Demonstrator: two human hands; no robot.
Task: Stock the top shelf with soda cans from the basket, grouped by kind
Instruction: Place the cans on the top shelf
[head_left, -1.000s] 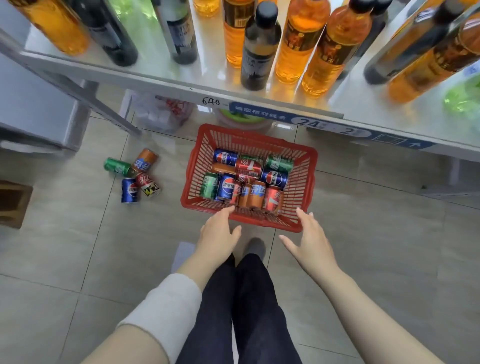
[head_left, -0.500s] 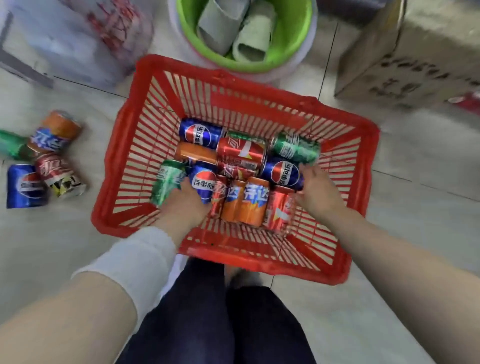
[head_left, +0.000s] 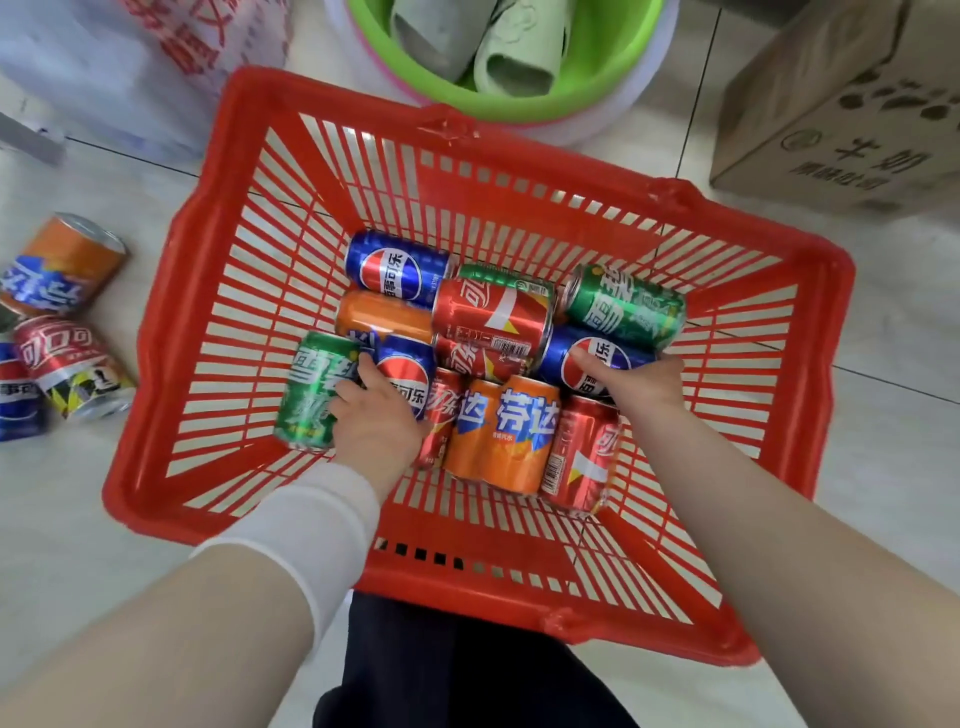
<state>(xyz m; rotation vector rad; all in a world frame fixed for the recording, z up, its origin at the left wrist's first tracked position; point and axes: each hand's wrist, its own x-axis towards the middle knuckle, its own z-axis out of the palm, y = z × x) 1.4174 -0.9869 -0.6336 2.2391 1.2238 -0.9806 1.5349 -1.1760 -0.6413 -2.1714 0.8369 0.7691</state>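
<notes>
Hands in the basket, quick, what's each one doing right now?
Left hand: closing on a blue can, grip not clearly complete.
Right hand: closed on another blue can.

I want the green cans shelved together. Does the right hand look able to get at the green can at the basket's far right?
Probably yes: the green can lies on top, uncovered, just beyond the right hand, which rests on a blue can.

Head view looks steeply down, close over basket (head_left: 727, 249).
</notes>
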